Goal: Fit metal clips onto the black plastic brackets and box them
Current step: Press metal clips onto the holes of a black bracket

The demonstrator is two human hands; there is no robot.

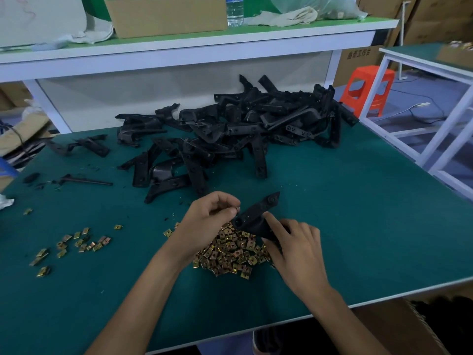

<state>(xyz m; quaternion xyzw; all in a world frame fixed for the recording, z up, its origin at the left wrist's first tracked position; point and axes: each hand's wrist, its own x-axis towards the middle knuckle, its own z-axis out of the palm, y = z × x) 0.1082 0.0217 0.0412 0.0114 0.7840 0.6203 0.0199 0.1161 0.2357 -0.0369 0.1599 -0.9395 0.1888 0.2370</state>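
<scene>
Nearest to the person, the right hand (294, 242) is closed around the lower end of one black bracket (256, 216), held just above the heap of brass-coloured metal clips (227, 252) on the green worktop (358, 226). The bracket's long axis runs from this hand up and away to the right, and its near left end meets the left hand (210, 216), whose fingertips are pinched, probably on one clip, though I cannot see it clearly. Beyond the clip heap lies the big pile of loose brackets (243, 124).

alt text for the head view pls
Two hands over a green table: the right hand holds a black bracket while the left hand pinches a clip at its end, above a clip pile. A bracket heap lies behind.
</scene>
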